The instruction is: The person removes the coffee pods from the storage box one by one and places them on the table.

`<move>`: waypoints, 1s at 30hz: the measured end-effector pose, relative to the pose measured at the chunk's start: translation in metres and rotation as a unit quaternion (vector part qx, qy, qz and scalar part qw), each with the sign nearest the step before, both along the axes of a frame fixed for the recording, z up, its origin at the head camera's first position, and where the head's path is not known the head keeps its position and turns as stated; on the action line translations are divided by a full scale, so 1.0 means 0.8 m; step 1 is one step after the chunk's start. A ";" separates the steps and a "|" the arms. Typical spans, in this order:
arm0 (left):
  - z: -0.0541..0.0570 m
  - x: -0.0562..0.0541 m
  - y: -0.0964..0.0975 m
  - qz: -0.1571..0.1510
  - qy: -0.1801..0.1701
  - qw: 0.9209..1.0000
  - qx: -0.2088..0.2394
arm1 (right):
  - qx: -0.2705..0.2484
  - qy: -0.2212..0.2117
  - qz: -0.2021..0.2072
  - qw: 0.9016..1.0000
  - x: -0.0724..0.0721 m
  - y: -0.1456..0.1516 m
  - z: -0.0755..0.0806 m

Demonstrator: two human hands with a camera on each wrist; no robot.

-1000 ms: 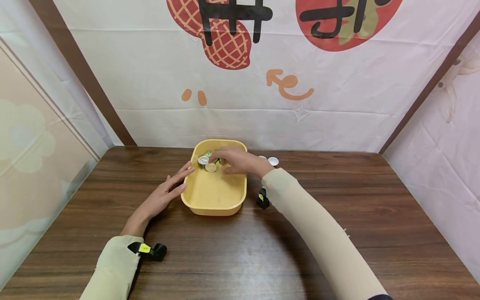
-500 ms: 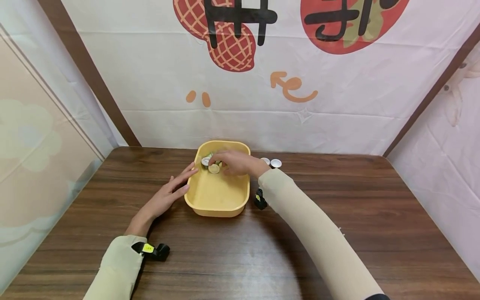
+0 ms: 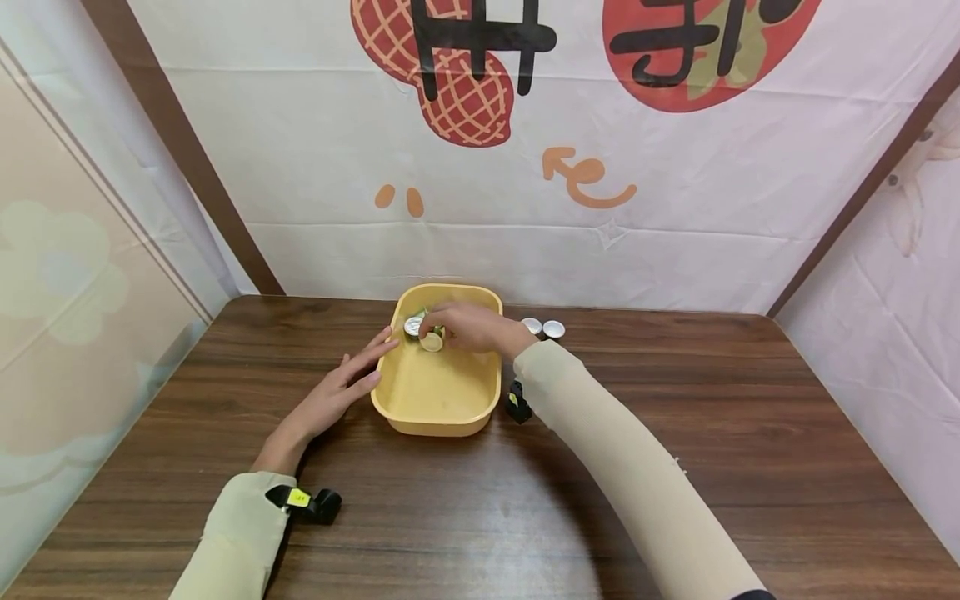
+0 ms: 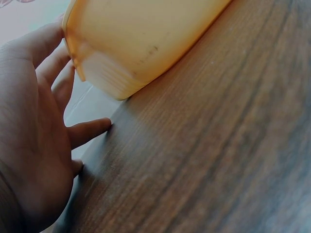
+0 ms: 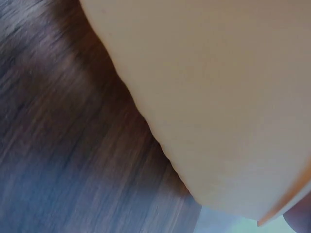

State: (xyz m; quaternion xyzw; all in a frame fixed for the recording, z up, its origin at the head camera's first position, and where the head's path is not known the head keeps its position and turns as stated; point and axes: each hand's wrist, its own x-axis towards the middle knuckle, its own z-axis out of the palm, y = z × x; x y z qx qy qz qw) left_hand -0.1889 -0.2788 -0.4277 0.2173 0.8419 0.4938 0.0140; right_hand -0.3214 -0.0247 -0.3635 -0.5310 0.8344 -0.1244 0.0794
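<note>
The left hand (image 3: 330,398) is resting extended fingers against the yellow rounded-rectangular plastic bin (image 3: 437,422) mid-frame, likely steadying it; the right hand (image 3: 474,326) is hanging inside, beside a silver-topped round container (image 3: 412,327), its grasp hidden.

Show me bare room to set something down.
Free: table between the sleeves, in front of the yellow tub, and right of the right sleeve. Crowded: the tub's far end, with small items and the right hand; two white things sit alongside.
</note>
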 end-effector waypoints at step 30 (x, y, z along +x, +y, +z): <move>0.000 -0.001 0.000 0.000 -0.004 1.000 -0.003 | 0.058 0.013 0.035 0.998 0.002 -0.012 -0.005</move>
